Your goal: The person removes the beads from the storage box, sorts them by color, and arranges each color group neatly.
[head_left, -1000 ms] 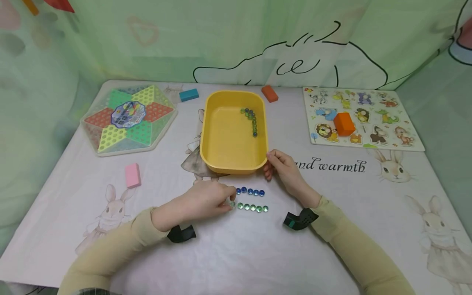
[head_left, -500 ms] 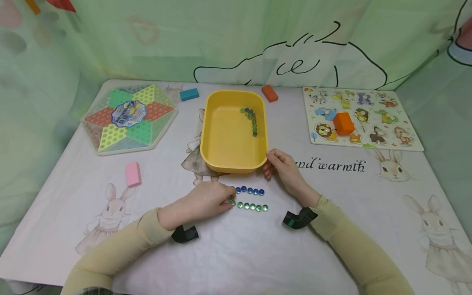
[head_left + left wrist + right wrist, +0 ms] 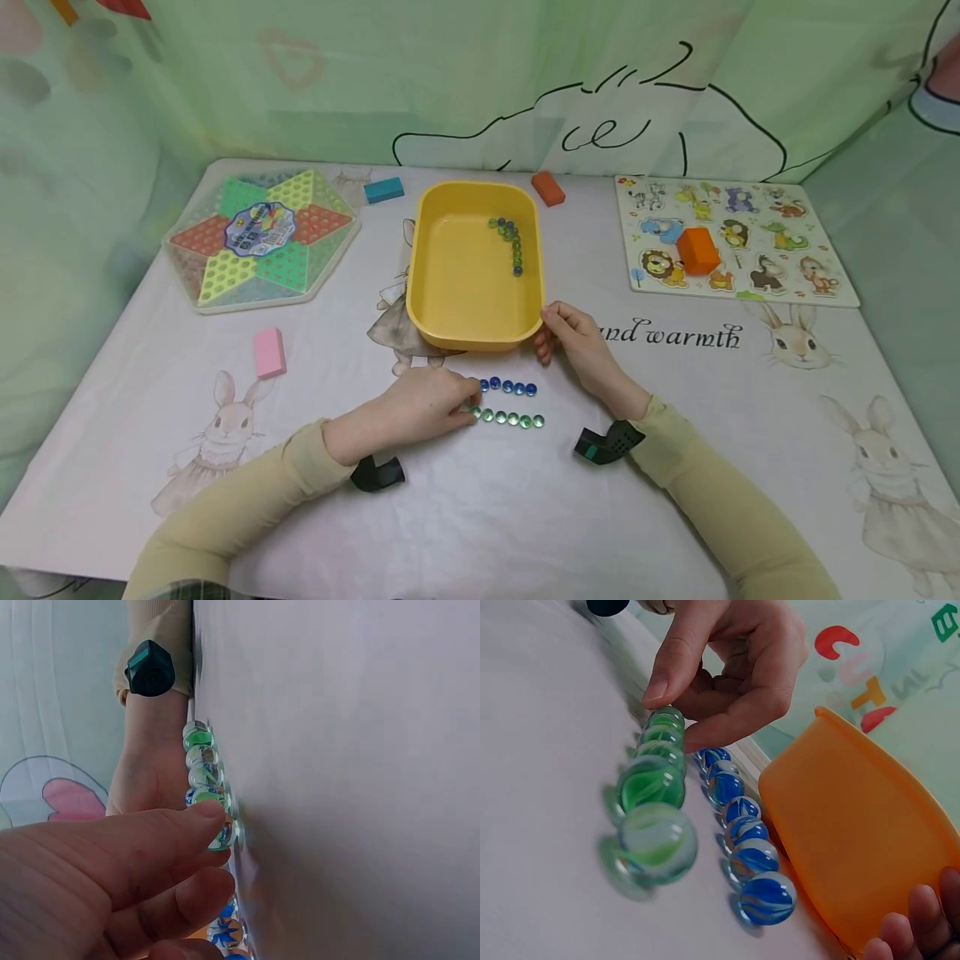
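My left hand [image 3: 423, 408] pinches a green marble [image 3: 665, 717] between thumb and finger at the left end of a row of green marbles [image 3: 513, 419]. Just beyond that row lies a second row, of blue marbles [image 3: 507, 387], its left end partly covered by the same hand. At the yellow basin's [image 3: 475, 344] near right corner, my right hand [image 3: 581, 350] holds the rim with thumb and forefinger. More green and dark blue marbles [image 3: 516, 248] rest inside the basin along its right side.
A hexagonal Chinese checkers board [image 3: 262, 242] lies at the far left, a pink block [image 3: 269, 352] nearer. Blue [image 3: 384, 190] and red [image 3: 548, 189] blocks flank the basin's far end. At right, an orange block [image 3: 698, 252] sits on an animal puzzle board [image 3: 817, 293].
My left hand has shifted slightly right, and the green marble at its fingertips now sits closer to the rest of the green row. My right hand stays at the basin's corner.
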Available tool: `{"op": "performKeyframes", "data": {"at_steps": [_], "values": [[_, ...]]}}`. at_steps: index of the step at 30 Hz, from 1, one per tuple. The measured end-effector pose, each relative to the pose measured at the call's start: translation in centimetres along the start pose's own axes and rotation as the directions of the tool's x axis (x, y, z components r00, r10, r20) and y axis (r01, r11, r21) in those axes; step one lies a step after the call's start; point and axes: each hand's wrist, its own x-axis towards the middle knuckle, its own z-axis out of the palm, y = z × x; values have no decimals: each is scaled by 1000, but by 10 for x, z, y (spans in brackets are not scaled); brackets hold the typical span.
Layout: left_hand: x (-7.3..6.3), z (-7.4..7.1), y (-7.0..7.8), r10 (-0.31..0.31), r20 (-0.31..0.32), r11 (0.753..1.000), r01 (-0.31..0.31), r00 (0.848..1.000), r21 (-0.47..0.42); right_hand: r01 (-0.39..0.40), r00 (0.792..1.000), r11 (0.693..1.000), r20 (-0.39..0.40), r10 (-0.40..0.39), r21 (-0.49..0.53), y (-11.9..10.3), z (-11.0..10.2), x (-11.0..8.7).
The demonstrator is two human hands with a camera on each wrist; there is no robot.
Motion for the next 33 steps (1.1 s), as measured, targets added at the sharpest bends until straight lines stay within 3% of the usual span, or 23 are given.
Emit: {"op": "performKeyframes", "data": {"at_steps": [6,10,13,16,19,22,24,26,33], "values": [[0,-3,1,-7,-15,1000,7,1000,-21,4,1000,1000,4,-4,7,0,0,0],[0,-17,-1,-17,-107,994,6,994,-107,5,1000,1000,4,-5,16,1,0,0],[2,-39,-3,-39,-204,980,-3,978,-199,5,1000,1000,4,-5,21,1,0,1],[7,-63,-10,-93,-263,949,5,960,-315,5,1000,1000,0,-5,20,1,0,1],[17,-83,-20,-157,-263,899,27,952,-438,8,1000,1000,-4,-8,20,1,-1,1],[33,-94,-31,-164,-217,857,30,962,-514,14,1000,1000,-11,-14,26,0,-1,1],[45,-98,-36,-149,-173,850,37,974,-526,16,1000,999,-6,-16,34,0,-1,0],[55,-100,-38,-139,-136,857,50,981,-514,13,1000,999,1,-14,38,1,-1,0],[88,-101,-39,-186,-76,948,159,980,-275,12,1000,1000,7,-12,29,1,-1,0]]}}
